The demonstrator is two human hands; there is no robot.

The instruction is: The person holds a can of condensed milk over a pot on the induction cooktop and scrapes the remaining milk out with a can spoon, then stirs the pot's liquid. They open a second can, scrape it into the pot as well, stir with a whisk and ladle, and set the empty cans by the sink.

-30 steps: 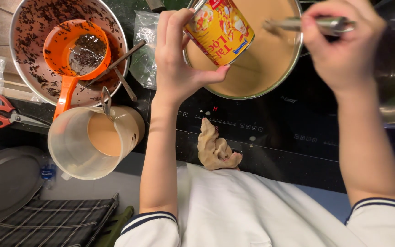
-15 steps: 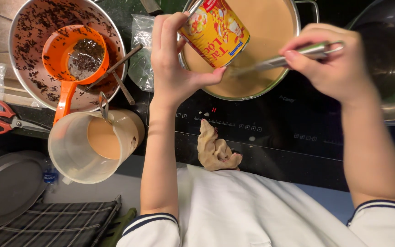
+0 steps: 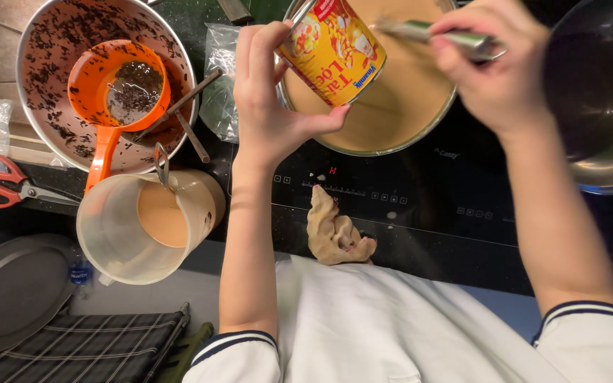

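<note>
The left hand (image 3: pixel 267 106) keeps its grip wrapped around a yellow can (image 3: pixel 331 51), tilted over the pot (image 3: pixel 391 120) of tan liquid. The right hand (image 3: pixel 498 71) pinches a metal spoon (image 3: pixel 420 32), which has swung higher toward the can's mouth than half a second ago.

I wore a white short-sleeved cotton shirt (image 3: pixel 391 326), its cuffs edged with thin navy stripes; my forearms and hands were bare, without rings or watch.
</note>
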